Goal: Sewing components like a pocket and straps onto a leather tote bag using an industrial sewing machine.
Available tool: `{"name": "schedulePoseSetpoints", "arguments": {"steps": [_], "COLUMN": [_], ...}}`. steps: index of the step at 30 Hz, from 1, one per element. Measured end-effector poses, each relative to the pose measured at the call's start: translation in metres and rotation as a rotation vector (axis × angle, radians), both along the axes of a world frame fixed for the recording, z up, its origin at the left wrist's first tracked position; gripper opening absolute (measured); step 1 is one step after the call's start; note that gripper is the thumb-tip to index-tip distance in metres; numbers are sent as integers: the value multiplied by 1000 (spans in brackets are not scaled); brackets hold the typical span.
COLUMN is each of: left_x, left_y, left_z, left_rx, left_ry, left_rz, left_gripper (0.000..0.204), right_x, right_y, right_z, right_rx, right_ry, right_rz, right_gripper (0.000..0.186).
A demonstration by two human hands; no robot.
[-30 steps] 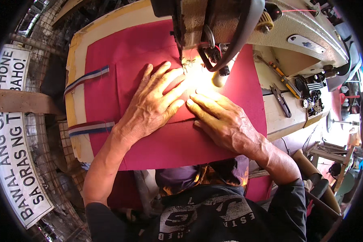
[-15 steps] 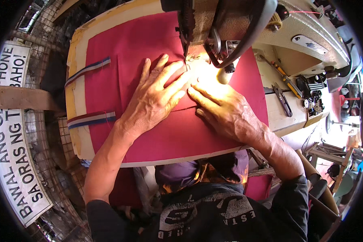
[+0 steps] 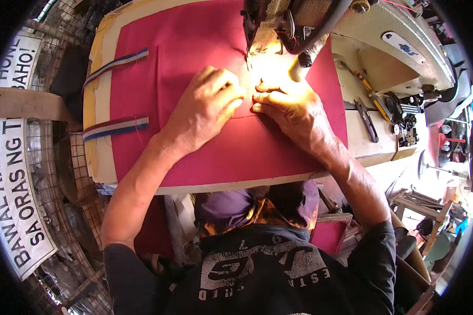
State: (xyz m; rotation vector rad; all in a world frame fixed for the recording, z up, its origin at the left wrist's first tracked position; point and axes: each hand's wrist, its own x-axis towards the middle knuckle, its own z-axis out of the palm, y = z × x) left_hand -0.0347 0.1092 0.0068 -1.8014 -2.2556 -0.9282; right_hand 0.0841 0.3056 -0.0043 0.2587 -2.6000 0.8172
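A red fabric panel lies under the sewing machine head, with two striped straps across its left side. My left hand rests left of the needle area, its fingers curled together and their tips hidden against the cloth. My right hand, just right of it, has bent fingers pinching at the fabric below the needle, beside a seam or fold. The lamp's glare washes out the cloth around the needle and part of the right fingertips.
On the machine bed at right lie thread snips, a yellow-handled tool and black-and-silver small parts. A wire mesh with a white sign stands at left, crossed by a wooden bar. Wooden pieces sit lower right.
My left fingers have gone from spread flat to curled together. My right fingers have bent inward. Both hands and the board's front edge appear higher in the view.
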Motion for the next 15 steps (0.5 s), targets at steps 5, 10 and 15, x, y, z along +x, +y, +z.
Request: {"name": "schedulePoseSetpoints", "arguments": {"steps": [5, 10, 15], "left_x": [-6, -3, 1], "left_y": [-6, -4, 6], "left_z": [-4, -2, 5], "left_rx": [19, 1, -117], "left_ry": [-192, -176, 149], "left_rz": [-19, -7, -37], "left_gripper": [17, 22, 33], "right_x": [-1, 8, 28], "right_y": [1, -6, -20], "right_z": [0, 4, -1], "right_rx": [27, 116, 214], "right_ry": [70, 123, 173], "right_rz": [49, 44, -1], "right_gripper": [14, 13, 19]}}
